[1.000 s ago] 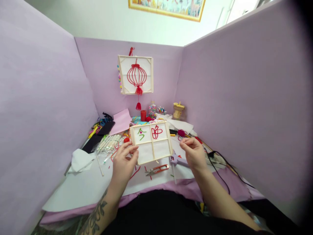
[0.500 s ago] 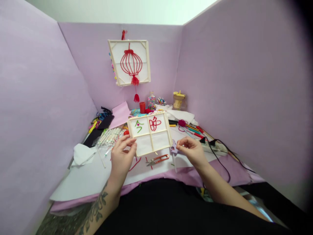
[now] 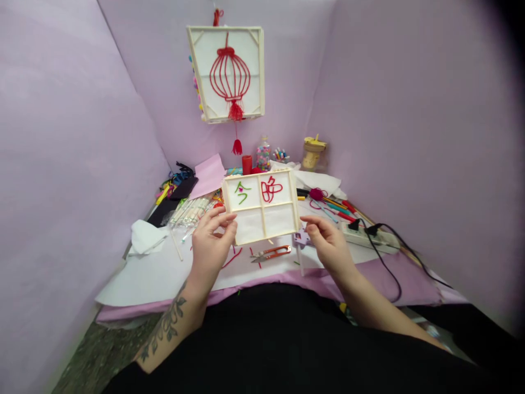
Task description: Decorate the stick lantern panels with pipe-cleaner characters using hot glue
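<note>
A small wooden frame (image 3: 263, 221) with a white paper backing is tilted up before me, split into panes by a cross of sticks. A green character (image 3: 241, 192) with a pink dot fills its upper left pane, a red character (image 3: 271, 189) its upper right. The two lower panes are plain white. My left hand (image 3: 211, 235) grips the left edge between thumb and fingers. Just off the right edge, my right hand (image 3: 328, 241) has its index finger and thumb apart, with nothing visible between them. Below the frame lie orange-handled thread snips (image 3: 271, 254) and red pieces (image 3: 233, 258).
A framed red lantern picture (image 3: 229, 74) hangs on the back wall. Behind the frame stand a red cup (image 3: 246, 164) and a jar of pompoms (image 3: 263, 154). A power strip (image 3: 369, 236) with black cords lies at right, packaged sticks (image 3: 192, 212) at left. Purple walls enclose three sides.
The view has tipped downward, so the scene sits higher in the picture. My right thumb and index finger have parted from a pinch and come closer to the frame's right edge.
</note>
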The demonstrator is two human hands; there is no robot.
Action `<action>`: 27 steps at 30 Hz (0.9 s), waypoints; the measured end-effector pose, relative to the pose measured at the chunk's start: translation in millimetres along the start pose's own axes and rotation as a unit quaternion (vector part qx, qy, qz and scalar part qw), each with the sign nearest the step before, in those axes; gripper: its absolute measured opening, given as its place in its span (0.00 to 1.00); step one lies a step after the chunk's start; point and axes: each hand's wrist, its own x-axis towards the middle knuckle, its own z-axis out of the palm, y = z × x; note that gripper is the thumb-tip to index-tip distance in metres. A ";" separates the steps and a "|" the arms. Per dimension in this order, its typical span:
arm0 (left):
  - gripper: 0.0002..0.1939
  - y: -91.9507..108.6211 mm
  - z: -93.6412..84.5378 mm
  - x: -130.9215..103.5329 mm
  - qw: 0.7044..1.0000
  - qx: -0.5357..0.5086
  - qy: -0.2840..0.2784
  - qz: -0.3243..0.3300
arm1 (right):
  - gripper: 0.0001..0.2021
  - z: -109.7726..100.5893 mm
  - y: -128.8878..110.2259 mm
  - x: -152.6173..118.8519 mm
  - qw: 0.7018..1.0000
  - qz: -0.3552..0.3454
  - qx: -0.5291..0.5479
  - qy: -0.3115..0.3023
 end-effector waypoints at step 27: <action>0.05 -61.1 33.9 9.6 0.996 0.088 -0.034 -0.005 | 0.03 26.2 30.9 56.3 0.982 -0.028 -0.180 -0.056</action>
